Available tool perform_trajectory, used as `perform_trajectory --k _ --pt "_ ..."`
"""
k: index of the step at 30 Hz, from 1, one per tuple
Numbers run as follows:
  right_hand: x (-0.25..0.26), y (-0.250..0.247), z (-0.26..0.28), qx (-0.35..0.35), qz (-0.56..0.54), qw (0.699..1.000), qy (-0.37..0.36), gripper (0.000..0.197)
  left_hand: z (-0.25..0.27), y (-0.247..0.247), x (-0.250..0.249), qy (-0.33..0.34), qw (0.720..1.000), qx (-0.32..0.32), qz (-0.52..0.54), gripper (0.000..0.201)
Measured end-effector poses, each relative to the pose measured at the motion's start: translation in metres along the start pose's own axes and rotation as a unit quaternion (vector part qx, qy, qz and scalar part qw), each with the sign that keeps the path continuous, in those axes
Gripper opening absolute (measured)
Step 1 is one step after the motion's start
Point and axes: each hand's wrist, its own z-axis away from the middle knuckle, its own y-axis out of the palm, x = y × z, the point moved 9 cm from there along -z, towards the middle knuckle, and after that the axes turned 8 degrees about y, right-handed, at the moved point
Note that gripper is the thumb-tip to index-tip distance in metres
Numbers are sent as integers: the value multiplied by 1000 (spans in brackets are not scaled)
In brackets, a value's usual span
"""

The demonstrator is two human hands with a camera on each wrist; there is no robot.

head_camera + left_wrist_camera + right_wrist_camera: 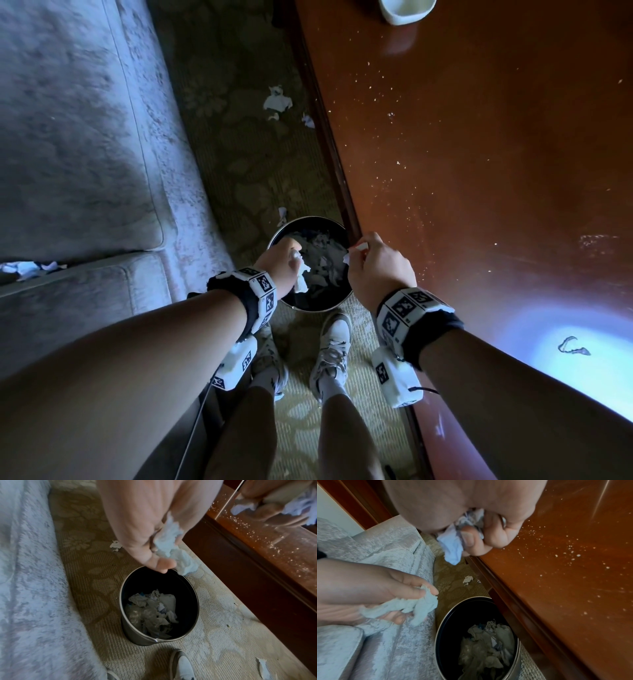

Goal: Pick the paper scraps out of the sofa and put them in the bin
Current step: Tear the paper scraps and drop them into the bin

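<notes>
A round black bin (310,224) (122,601) (438,632) with a metal rim stands on the carpet between the grey sofa (78,154) and the table, crumpled paper lying inside. My left hand (284,260) hangs over the bin's left side and grips a white crumpled scrap (301,281) (173,547) (412,607). Over the bin's right rim my right hand (366,263) pinches another crumpled scrap (354,251) (457,543). More scraps (27,269) lie in the gap between two sofa cushions at the left.
A glossy brown wooden table (479,171) strewn with crumbs runs along the right, a white bowl (406,10) at its far end. Loose scraps (276,101) lie on the patterned carpet beyond the bin, one (282,214) right behind it. My white shoes (334,346) stand just before the bin.
</notes>
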Motion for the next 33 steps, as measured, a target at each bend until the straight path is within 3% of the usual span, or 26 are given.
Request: perform_trajectory --k 6,13,15,17,18,20,23,28,33 --pt "8 4 -1 8 -2 1000 -10 24 -6 -2 2 4 1000 -2 16 57" --pt "10 7 -3 23 -2 1000 -7 25 -9 2 6 1 999 5 47 72" --pt "11 8 -3 26 -1 1000 -8 26 -10 -2 4 2 999 -12 47 64" --pt "13 9 -4 29 -4 1000 -11 26 -9 -9 -3 3 993 -57 108 43" --pt "14 9 -4 32 -6 999 -15 26 -8 -8 -8 -5 982 -66 176 31" --pt "19 12 -2 43 -8 999 -29 28 -4 5 -23 -33 942 -18 332 15" --pt "27 15 1 63 -8 997 -50 30 3 29 -50 -62 870 77 484 20" --pt "43 18 8 93 23 990 -104 32 -2 42 -41 -157 770 35 617 29" --pt "50 24 12 100 52 983 -143 41 -3 44 -26 -192 729 11 657 24"
